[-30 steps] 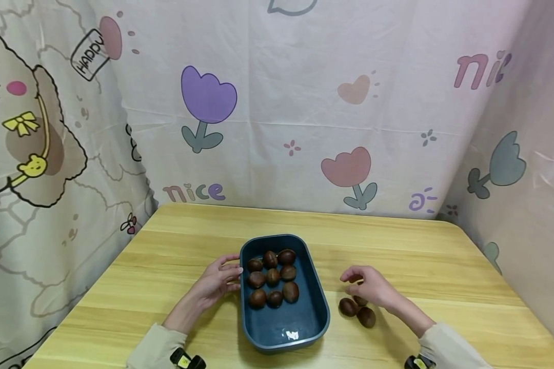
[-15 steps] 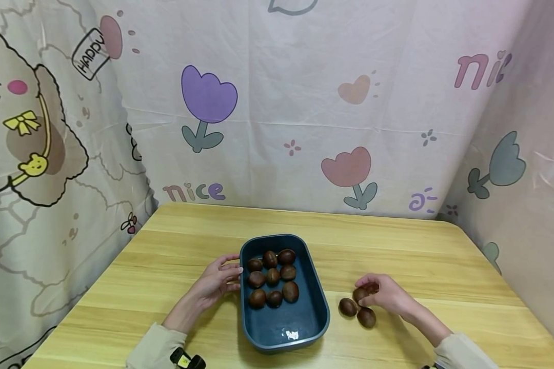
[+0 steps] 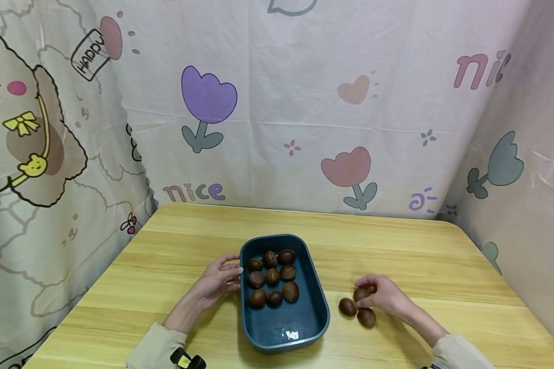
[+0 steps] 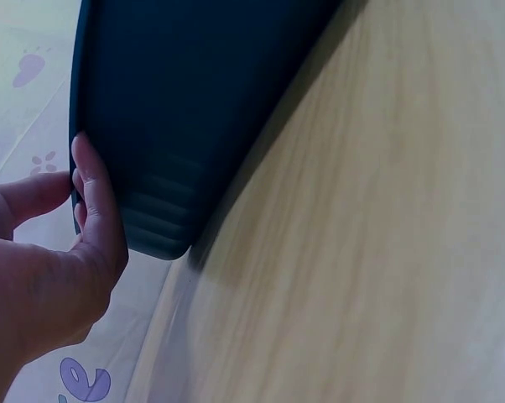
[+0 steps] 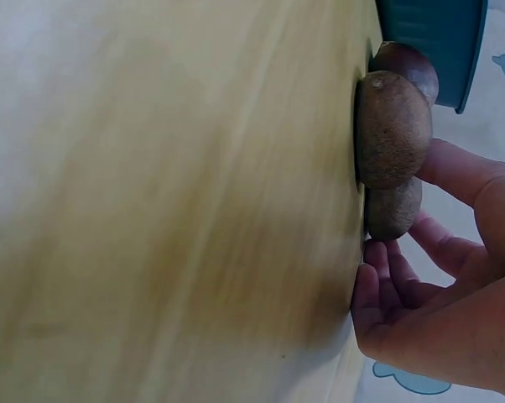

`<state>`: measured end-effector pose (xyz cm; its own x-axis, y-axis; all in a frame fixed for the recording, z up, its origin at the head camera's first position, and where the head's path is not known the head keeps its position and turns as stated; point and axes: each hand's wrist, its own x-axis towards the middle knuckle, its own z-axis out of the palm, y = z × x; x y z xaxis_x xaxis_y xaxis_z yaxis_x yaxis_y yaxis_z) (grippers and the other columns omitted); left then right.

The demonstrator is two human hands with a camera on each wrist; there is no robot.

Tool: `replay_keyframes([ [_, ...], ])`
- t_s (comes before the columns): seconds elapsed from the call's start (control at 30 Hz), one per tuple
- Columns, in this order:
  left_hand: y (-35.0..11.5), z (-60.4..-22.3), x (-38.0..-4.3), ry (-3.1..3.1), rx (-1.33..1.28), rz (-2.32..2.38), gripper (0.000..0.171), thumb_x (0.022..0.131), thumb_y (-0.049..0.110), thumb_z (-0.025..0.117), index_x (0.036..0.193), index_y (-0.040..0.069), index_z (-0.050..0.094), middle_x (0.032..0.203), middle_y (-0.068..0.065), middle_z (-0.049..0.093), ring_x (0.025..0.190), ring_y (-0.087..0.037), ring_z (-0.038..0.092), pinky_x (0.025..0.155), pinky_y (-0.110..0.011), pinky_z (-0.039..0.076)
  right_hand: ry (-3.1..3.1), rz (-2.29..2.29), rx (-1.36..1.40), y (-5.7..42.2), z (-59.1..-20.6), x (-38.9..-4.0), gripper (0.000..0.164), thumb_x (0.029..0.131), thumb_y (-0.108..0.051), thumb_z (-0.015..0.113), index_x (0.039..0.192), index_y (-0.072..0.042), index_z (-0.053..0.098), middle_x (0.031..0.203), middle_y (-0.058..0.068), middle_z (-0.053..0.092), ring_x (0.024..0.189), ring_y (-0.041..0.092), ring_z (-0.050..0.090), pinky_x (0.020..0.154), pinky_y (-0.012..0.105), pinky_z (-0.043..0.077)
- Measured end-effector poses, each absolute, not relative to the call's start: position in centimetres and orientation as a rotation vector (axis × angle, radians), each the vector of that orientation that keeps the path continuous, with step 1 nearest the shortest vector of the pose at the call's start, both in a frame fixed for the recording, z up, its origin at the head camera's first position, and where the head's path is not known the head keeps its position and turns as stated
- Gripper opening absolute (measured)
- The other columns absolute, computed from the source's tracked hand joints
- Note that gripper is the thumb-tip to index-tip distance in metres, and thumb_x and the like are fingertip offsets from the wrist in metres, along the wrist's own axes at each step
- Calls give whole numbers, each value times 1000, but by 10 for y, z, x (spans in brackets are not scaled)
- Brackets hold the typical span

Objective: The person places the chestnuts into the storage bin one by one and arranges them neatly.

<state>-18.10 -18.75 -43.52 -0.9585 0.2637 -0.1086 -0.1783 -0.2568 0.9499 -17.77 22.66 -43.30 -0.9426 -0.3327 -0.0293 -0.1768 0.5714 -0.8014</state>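
Fingers of my left hand (image 3: pixel 217 282) touch the left wall of a dark blue rectangular box (image 3: pixel 286 323), near its rim; in the left wrist view they lie along the outer wall. Inside the box, several brown chestnuts (image 3: pixel 273 277) sit in rows toward the far end. Right of the box, my right hand (image 3: pixel 388 297) pinches a chestnut (image 3: pixel 361 294) between thumb and fingers, at the tabletop. Two more chestnuts lie close by, a left chestnut (image 3: pixel 348 307) and a near chestnut (image 3: pixel 367 318). In the right wrist view, the near chestnut (image 5: pixel 393 130) partly hides the pinched one (image 5: pixel 393 211).
The wooden table (image 3: pixel 203 230) has a light yellow grain. A printed cloth (image 3: pixel 277 102) hangs behind it and along both sides. The near part of the box holds no chestnuts.
My right hand has moved slightly right and toward me, and its fingers have closed on the far chestnut of the small group. My left hand and the box have stayed in place.
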Motion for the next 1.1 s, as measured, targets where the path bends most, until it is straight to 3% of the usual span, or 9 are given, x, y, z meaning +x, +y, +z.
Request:
replay_keyframes([
  [0.37,-188,-435,-180,1722,103,2287,51,95,0,54,137,-8,26,94,-6,58,74,-11,60,69,-27,54,2684,-1222,-404,225,-431,-181,40,71,-6,81,105,6,65,86,3,62,80,18,56,71,32,47],
  [0.7,-189,-435,-180,1720,111,2285,52,95,0,54,138,-8,26,94,-7,58,74,-11,60,70,-28,54,2714,-1224,-317,210,-415,-186,38,81,-17,77,109,5,66,100,6,65,91,23,60,74,35,50],
  [1.1,-188,-436,-180,1721,111,2288,52,95,0,54,138,-9,25,94,-6,58,75,-12,60,70,-28,54,2638,-1401,-326,179,-402,-179,42,79,-11,78,113,9,61,98,8,67,90,22,64,75,35,53],
])
